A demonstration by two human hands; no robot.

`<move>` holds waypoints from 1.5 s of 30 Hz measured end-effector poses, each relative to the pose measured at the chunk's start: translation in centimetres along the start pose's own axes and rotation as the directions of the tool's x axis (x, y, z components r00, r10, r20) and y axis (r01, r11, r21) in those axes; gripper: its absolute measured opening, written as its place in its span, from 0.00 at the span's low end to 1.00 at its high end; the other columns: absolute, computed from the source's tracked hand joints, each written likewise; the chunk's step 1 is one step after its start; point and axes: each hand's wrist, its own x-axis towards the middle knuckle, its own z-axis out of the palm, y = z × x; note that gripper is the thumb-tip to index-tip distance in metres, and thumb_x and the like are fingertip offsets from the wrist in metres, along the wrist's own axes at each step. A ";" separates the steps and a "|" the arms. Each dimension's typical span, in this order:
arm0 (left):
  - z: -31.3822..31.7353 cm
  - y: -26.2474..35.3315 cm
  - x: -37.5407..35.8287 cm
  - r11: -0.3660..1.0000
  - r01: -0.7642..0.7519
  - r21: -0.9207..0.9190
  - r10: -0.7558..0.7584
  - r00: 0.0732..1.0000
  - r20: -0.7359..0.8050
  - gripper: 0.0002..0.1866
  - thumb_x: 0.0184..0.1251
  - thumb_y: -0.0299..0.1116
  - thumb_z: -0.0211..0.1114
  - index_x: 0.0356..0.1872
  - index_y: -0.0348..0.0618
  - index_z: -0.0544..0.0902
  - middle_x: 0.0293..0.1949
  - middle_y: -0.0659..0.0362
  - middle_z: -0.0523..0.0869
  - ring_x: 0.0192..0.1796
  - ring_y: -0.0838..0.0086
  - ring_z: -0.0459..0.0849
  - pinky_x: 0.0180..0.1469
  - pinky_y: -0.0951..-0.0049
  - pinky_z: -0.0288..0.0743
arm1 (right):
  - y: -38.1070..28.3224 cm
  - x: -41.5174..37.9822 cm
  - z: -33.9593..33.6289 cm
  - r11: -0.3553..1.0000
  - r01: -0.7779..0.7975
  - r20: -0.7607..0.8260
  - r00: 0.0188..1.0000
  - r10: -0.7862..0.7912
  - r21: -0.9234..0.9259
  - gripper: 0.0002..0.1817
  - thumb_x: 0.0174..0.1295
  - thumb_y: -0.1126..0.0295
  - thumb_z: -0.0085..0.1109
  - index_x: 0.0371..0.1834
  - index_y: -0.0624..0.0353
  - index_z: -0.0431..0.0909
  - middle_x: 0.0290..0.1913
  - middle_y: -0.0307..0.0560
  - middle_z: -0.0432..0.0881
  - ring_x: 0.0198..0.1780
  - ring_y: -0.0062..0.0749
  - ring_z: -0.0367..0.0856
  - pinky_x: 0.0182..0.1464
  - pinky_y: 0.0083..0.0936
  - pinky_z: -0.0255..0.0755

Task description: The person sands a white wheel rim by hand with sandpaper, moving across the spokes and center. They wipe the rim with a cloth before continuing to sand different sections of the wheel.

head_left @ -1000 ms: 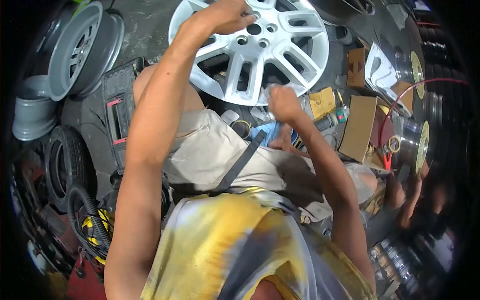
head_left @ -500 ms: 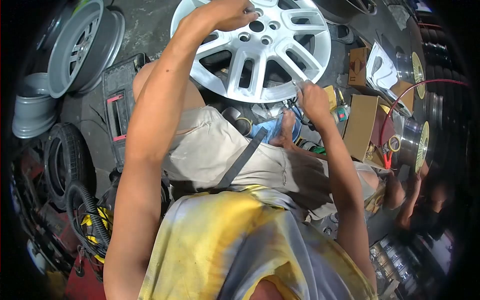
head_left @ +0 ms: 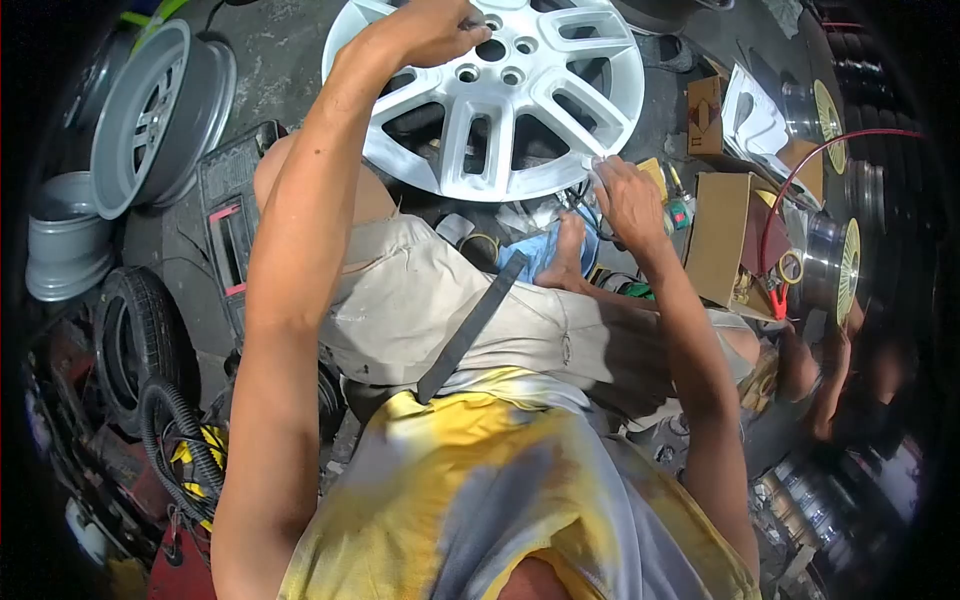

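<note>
A silver alloy wheel stands face-on at the top centre of the frame, on the floor just beyond the person's knees. The left hand is curled closed over the wheel's hub beside the bolt holes, while the right hand grips the lower right of the rim, fingers folded around its edge. A cardboard box sits at right, and grey rims lean at upper left.
</note>
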 end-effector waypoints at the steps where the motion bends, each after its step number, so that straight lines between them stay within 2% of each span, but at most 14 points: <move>1: -0.1 0.0 -0.1 1.000 0.000 0.000 0.000 1.000 -0.003 0.16 0.71 0.39 0.61 0.41 0.34 0.88 0.37 0.39 0.89 0.41 0.47 0.88 0.46 0.52 0.78 | 0.6 -0.2 0.2 0.996 0.035 -0.005 0.999 -0.035 0.085 0.18 0.62 0.69 0.62 0.54 0.64 0.82 0.43 0.54 0.83 0.45 0.48 0.84 0.49 0.40 0.76; 5: -0.5 -0.3 -0.3 0.999 0.030 -0.027 -0.030 1.000 0.004 0.16 0.71 0.39 0.61 0.42 0.35 0.88 0.37 0.39 0.89 0.41 0.47 0.88 0.47 0.52 0.78 | 0.4 -1.2 4.0 0.989 0.054 -0.105 0.994 -0.040 0.140 0.19 0.66 0.70 0.61 0.58 0.64 0.81 0.46 0.59 0.83 0.51 0.52 0.84 0.51 0.43 0.77; 7: -0.3 0.2 0.2 0.999 0.038 -0.019 -0.038 0.999 0.033 0.16 0.71 0.39 0.60 0.42 0.36 0.88 0.38 0.39 0.89 0.42 0.47 0.88 0.47 0.52 0.79 | -3.7 -1.8 7.0 0.949 0.302 -0.197 0.940 -0.280 0.094 0.20 0.64 0.69 0.63 0.60 0.62 0.81 0.47 0.58 0.83 0.51 0.52 0.83 0.50 0.42 0.77; 9: 0.0 0.1 0.2 0.999 0.032 -0.040 -0.032 0.999 0.010 0.16 0.72 0.40 0.60 0.43 0.36 0.88 0.39 0.39 0.89 0.44 0.47 0.88 0.49 0.52 0.79 | -11.3 -1.7 2.1 0.964 -0.039 0.132 0.991 0.004 0.265 0.23 0.61 0.68 0.66 0.61 0.61 0.80 0.51 0.58 0.84 0.54 0.52 0.83 0.54 0.42 0.78; 13: 0.3 -0.1 0.7 1.000 -0.019 0.013 0.019 0.998 0.054 0.17 0.72 0.40 0.61 0.45 0.36 0.88 0.40 0.39 0.89 0.46 0.46 0.88 0.51 0.51 0.79 | -2.1 -1.4 4.5 0.967 0.254 -0.054 0.966 -0.252 0.034 0.22 0.62 0.67 0.65 0.62 0.55 0.82 0.55 0.53 0.84 0.57 0.51 0.81 0.59 0.42 0.75; 15: 0.2 -0.5 0.2 0.999 -0.033 0.003 0.033 0.999 0.000 0.17 0.72 0.40 0.61 0.45 0.35 0.88 0.41 0.38 0.89 0.46 0.46 0.88 0.51 0.51 0.79 | 2.2 -1.0 2.2 0.976 0.137 -0.007 0.990 -0.138 0.168 0.20 0.65 0.68 0.62 0.60 0.53 0.83 0.56 0.51 0.84 0.58 0.51 0.81 0.58 0.43 0.74; 21: 0.6 -0.3 0.9 0.999 0.051 0.011 -0.051 0.999 0.013 0.17 0.72 0.40 0.61 0.47 0.36 0.88 0.42 0.39 0.89 0.48 0.46 0.88 0.52 0.52 0.79 | 0.7 5.1 1.9 0.980 0.197 0.292 0.936 -0.196 0.025 0.15 0.67 0.67 0.60 0.54 0.55 0.86 0.52 0.52 0.86 0.52 0.48 0.84 0.55 0.40 0.75; 23: 1.3 -0.6 1.2 0.999 0.003 0.040 -0.003 1.000 0.020 0.17 0.72 0.40 0.61 0.48 0.36 0.88 0.42 0.39 0.89 0.48 0.46 0.88 0.52 0.52 0.79 | 2.1 4.6 2.2 0.972 0.234 0.292 0.930 -0.224 0.001 0.13 0.67 0.66 0.60 0.50 0.55 0.87 0.51 0.51 0.86 0.49 0.49 0.85 0.52 0.41 0.77; 25: 0.4 -0.8 0.5 1.000 0.007 -0.001 -0.007 0.999 0.040 0.18 0.71 0.40 0.62 0.47 0.35 0.88 0.42 0.39 0.89 0.47 0.45 0.88 0.51 0.52 0.79 | 4.1 3.3 0.4 0.950 0.190 0.101 0.970 -0.220 0.247 0.11 0.62 0.67 0.60 0.45 0.55 0.86 0.43 0.48 0.86 0.42 0.51 0.86 0.46 0.44 0.78; 27: -0.4 -0.2 -0.1 0.995 0.102 0.009 -0.102 0.994 0.034 0.18 0.71 0.40 0.62 0.46 0.35 0.88 0.42 0.39 0.89 0.47 0.45 0.88 0.51 0.51 0.79 | 4.2 3.2 0.2 0.940 0.223 0.094 0.963 -0.254 0.259 0.11 0.61 0.68 0.60 0.44 0.53 0.86 0.43 0.48 0.87 0.43 0.51 0.86 0.44 0.44 0.80; 33: 0.3 -0.8 0.1 0.998 0.044 -0.040 -0.044 0.999 -0.008 0.18 0.70 0.41 0.61 0.39 0.32 0.88 0.38 0.37 0.88 0.45 0.45 0.88 0.49 0.51 0.79 | 2.7 4.9 2.1 0.944 0.320 0.144 0.933 -0.329 0.083 0.12 0.61 0.72 0.57 0.45 0.51 0.85 0.40 0.50 0.87 0.40 0.48 0.87 0.43 0.42 0.80; 39: -0.6 -1.1 -0.5 0.998 0.048 -0.043 -0.049 0.998 -0.027 0.17 0.70 0.40 0.62 0.41 0.34 0.88 0.39 0.37 0.88 0.45 0.46 0.88 0.49 0.52 0.80 | 3.8 4.6 0.8 0.923 0.334 0.093 0.930 -0.356 0.193 0.12 0.64 0.73 0.56 0.47 0.51 0.85 0.41 0.50 0.88 0.40 0.50 0.87 0.43 0.45 0.79; 41: 0.4 -1.3 0.4 0.999 0.036 -0.015 -0.037 0.999 -0.039 0.17 0.70 0.40 0.61 0.43 0.35 0.88 0.39 0.39 0.89 0.46 0.47 0.89 0.50 0.53 0.80 | 1.5 6.2 2.3 0.963 0.267 0.378 0.895 -0.236 -0.030 0.14 0.63 0.74 0.56 0.50 0.51 0.85 0.42 0.52 0.88 0.40 0.51 0.87 0.43 0.45 0.80; 45: -0.2 -1.3 -0.8 0.998 0.029 -0.049 -0.028 0.999 0.018 0.17 0.71 0.40 0.62 0.43 0.35 0.89 0.39 0.38 0.89 0.46 0.46 0.88 0.50 0.53 0.80 | 3.8 3.6 -0.3 0.945 0.297 0.129 0.940 -0.315 0.140 0.17 0.60 0.75 0.58 0.52 0.50 0.86 0.41 0.52 0.89 0.39 0.53 0.87 0.43 0.45 0.81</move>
